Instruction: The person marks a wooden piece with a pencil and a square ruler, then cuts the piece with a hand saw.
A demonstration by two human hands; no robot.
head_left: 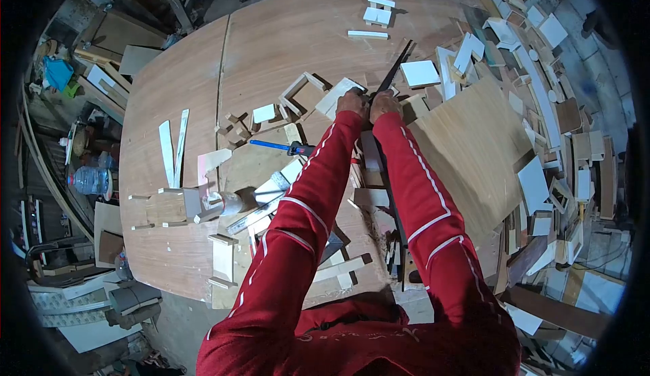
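So we've got both hands bunched close together near the middle of a very cluttered table [284,27]. Left hand [351,105] looks narrow, fingers curled rather than spread, just beside a pale board [330,102] at about 9 o'clock. We can't tell what, if anything, it's gripping. Right hand [386,106] is bunched up too, at the lower end of a long dark strip [396,68] that points out toward 1 o'clock (we'd guess a saw blade, but don't hold us to it). Whether the fingers wrap it or only touch it, we can't tell from up here.

What worries us? If that strip is sharp, having the hands this close would be the big risk: one slip and it could catch the left fingers. It could also swing into the white-topped block [420,74] at 2 o'clock and knock that away.

Crowding is our other gripe. There's a small wooden frame [293,86] out at 9 o'clock and a big wood panel [474,156] at 4, so an elbow or a stray shove could send pieces sliding. Left sleeve [298,206] comes right by the blue-handled tool [269,145] at 8 o'clock, and could snag it.
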